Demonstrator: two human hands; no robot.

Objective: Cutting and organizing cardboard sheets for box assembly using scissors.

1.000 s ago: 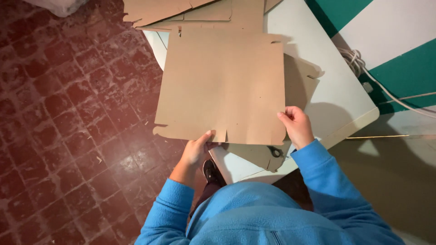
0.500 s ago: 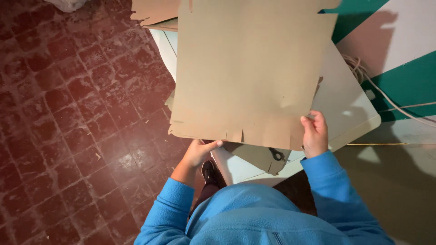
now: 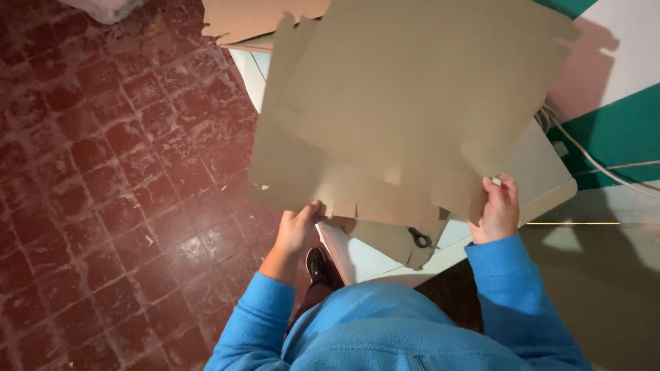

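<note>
**Ana:** Red tiled floor [image 3: 103, 178] on the left, scuffed and flecked with scraps, a white bench [image 3: 543, 172] ahead and a green-and-white wall [image 3: 619, 82] behind it. Up in front of the camera: a big brown cardboard sheet [image 3: 405, 103], lifted clear of the bench and tilted.

**Ben:** Both hands on it. The left hand [image 3: 297, 230] pinches the lower edge near the notched tabs, thumb on top. The right hand [image 3: 496, 209] is closed round the lower right corner, fingers wrapped over the edge.

**Ana:** So the sheet sits above and beyond each grip, held only along its near edge, most of it hanging out over the bench.

**Ben:** That's my worry. With so much board unsupported, it could flop or crease along a score line, I'd judge. The left pinch looks light, so a slip there would swing the sheet sideways.

**Ana:** And underneath, black-handled scissors [image 3: 419, 238] lie on another cardboard piece [image 3: 385, 237] at the bench's near edge. A dropping sheet could knock them off toward the shoe [image 3: 317, 264] below. More cardboard [image 3: 240, 17] is stacked at the far end.
</note>
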